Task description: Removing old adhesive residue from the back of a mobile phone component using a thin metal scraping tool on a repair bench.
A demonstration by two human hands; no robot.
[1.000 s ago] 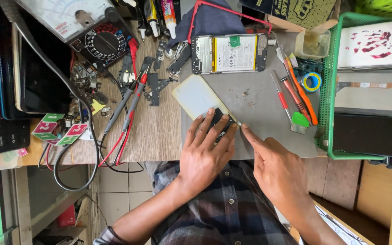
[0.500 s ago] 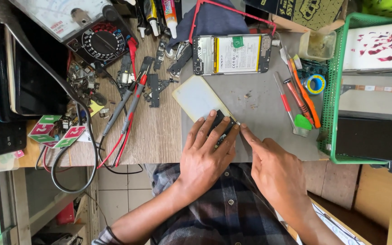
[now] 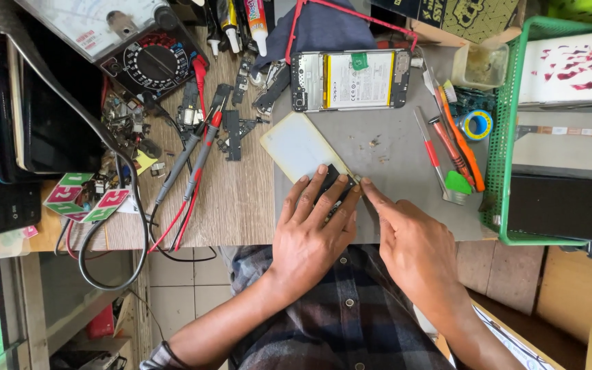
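The left hand [image 3: 313,233] lies spread, fingers pressing a dark part [image 3: 330,183] on the pale panel [image 3: 296,145]. The right hand [image 3: 412,240] points one finger at its corner, holding nothing visible.

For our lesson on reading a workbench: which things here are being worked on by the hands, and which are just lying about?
In hand:
left hand pressing the dark flat part
right hand, forefinger at that part's corner
pale panel beneath it, on the grey mat

Lying about:
opened phone
multimeter with probes
red screwdrivers
green basket
tape roll
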